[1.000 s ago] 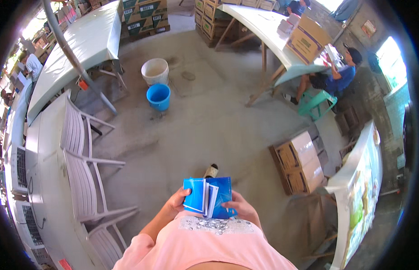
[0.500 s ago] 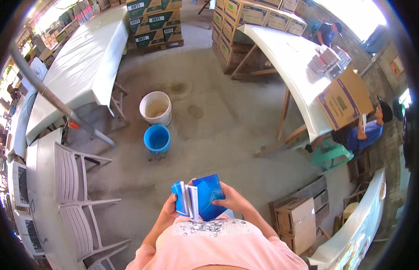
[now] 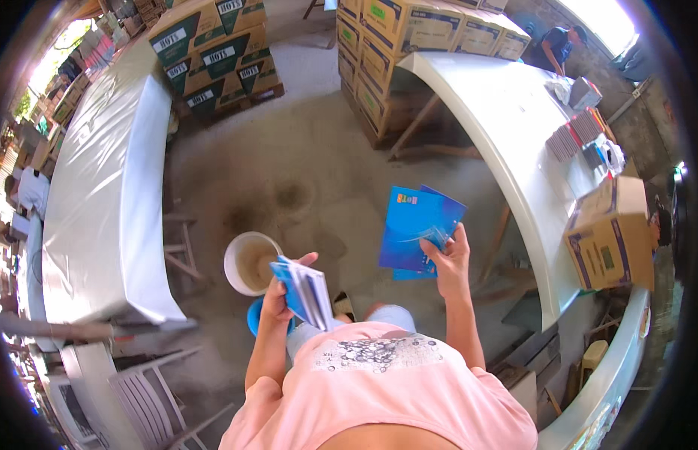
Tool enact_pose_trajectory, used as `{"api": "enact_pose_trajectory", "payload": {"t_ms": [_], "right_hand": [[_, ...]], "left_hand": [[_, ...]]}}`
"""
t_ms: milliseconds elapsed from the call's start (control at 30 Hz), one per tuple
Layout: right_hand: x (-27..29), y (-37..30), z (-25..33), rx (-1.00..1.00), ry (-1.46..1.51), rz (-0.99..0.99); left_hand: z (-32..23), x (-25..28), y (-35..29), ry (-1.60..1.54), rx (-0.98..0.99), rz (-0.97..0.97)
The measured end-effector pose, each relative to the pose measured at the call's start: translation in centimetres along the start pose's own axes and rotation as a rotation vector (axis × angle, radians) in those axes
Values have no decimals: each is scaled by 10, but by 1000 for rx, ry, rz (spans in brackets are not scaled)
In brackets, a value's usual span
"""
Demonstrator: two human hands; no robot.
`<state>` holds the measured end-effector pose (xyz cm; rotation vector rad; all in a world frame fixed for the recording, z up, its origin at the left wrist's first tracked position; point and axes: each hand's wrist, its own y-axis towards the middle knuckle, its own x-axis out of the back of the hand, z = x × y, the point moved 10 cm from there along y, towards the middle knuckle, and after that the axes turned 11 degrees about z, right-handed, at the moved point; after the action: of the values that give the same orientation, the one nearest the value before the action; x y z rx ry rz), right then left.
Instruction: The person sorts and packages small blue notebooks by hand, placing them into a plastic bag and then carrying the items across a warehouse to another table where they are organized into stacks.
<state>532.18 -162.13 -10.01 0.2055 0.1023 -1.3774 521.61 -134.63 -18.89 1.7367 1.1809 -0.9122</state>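
Observation:
My left hand (image 3: 274,301) is closed round a small stack of blue-covered notebooks (image 3: 305,291), held on edge so their white pages show. Out to the right, my right hand (image 3: 452,264) pinches a few flat blue notebooks (image 3: 407,229) by their right side, thumb on top. These are slightly fanned, with one corner sticking out behind the front cover. Both hands are in the air in front of my body, well apart from each other.
Below my left hand stand a white bucket (image 3: 230,264) and a partly hidden blue bucket (image 3: 253,315). Covered tables flank me, left (image 3: 101,225) and right (image 3: 506,120). The right one bears notebook piles (image 3: 565,142) and an open carton (image 3: 600,244). Stacked cartons (image 3: 409,30) rise ahead; one person (image 3: 555,51) works beyond.
My hands have moved apart, the right one carrying its blue notebooks up and to the right. The view has shifted forward, so the buckets are now nearer and the right table's carton is closer.

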Motion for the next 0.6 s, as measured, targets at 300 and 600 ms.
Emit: {"api": "enact_pose_trajectory", "payload": {"t_ms": [300, 600], "right_hand": [[-33, 279, -74, -258, 271, -25], [-159, 629, -130, -312, 390, 159]], "left_hand": [[-116, 90, 278, -68, 39, 126], [-301, 261, 335, 331, -282, -738]]}}
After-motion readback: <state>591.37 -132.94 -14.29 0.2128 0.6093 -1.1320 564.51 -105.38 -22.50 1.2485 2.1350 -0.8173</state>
